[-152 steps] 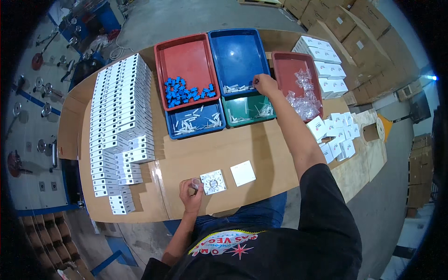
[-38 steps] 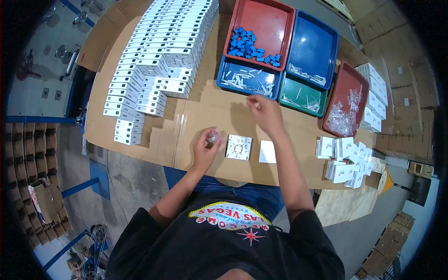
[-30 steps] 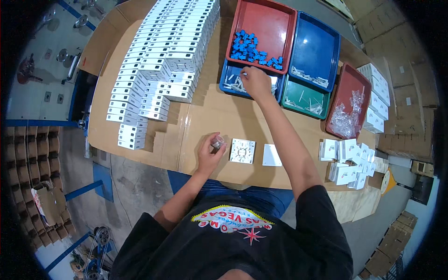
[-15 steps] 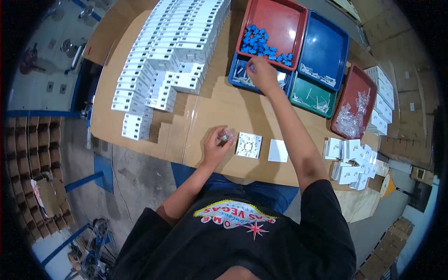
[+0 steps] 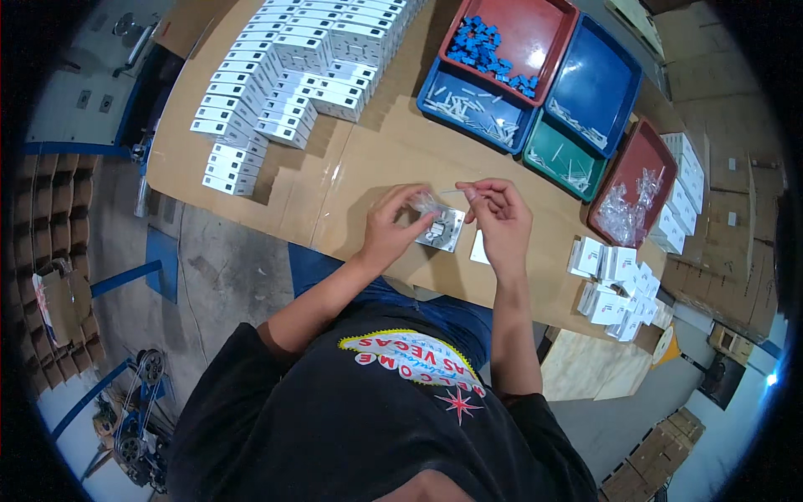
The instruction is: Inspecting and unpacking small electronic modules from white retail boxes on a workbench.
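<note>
My left hand (image 5: 391, 227) pinches a small clear plastic bag (image 5: 426, 203) over the working spot near the table's front edge. Close on its right, my right hand (image 5: 504, 224) has thumb and fingers closed on a thin white pin (image 5: 452, 191), whose tip points toward the bag. Under and between the hands lies a square white plate with a molded inner face (image 5: 447, 233), partly covered by my left fingers. A flat white square cover (image 5: 479, 249) sits beside it, partly hidden by my right hand.
Stacked white boxes (image 5: 305, 50) fill the far left. Beyond my hands stand a red tray (image 5: 548, 25) with blue pieces, blue trays (image 5: 432, 107) (image 5: 623, 71) and a green tray (image 5: 535, 163) with white pins, and a red tray (image 5: 661, 138) of clear bags. White packets (image 5: 615, 284) lie right.
My right hand has come back from the trays to beside my left hand, with a white pin in its fingers. My left hand has shifted over the square plate, still holding the bag.
</note>
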The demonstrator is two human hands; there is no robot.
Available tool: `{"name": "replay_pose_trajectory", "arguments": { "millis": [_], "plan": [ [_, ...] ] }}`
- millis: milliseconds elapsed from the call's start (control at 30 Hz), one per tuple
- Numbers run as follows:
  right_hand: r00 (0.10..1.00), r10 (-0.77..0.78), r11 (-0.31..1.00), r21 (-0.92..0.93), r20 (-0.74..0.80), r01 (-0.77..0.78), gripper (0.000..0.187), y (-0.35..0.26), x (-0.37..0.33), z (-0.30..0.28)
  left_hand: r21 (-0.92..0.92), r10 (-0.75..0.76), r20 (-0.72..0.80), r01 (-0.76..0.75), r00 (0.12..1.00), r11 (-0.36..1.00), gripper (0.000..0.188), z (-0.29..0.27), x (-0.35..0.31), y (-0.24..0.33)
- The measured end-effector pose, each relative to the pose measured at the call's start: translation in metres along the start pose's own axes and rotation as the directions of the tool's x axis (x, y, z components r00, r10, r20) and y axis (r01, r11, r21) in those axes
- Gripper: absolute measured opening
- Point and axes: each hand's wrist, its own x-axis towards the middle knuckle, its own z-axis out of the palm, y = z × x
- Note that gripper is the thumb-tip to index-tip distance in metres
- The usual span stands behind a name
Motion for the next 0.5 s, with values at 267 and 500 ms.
{"name": "replay_pose_trajectory", "arguments": {
  "millis": [267, 500],
  "plan": [
    [1.0, 0.028, 0.994, -0.109, 0.002, -0.027, 0.01, -0.007, -0.023, -0.01, 0.06, 0.033, 0.058, -0.037, 0.998, 0.998, 0.045, 0.003, 0.002, 0.035],
    [0.975, -0.223, 0.914, -0.346, 0.005, 0.211, 0.007, -0.003, -0.025, 0.001, 0.119, 0.184, 0.121, -0.199, 0.975, 0.973, 0.046, 0.003, 0.006, 0.044]
  ]
}}
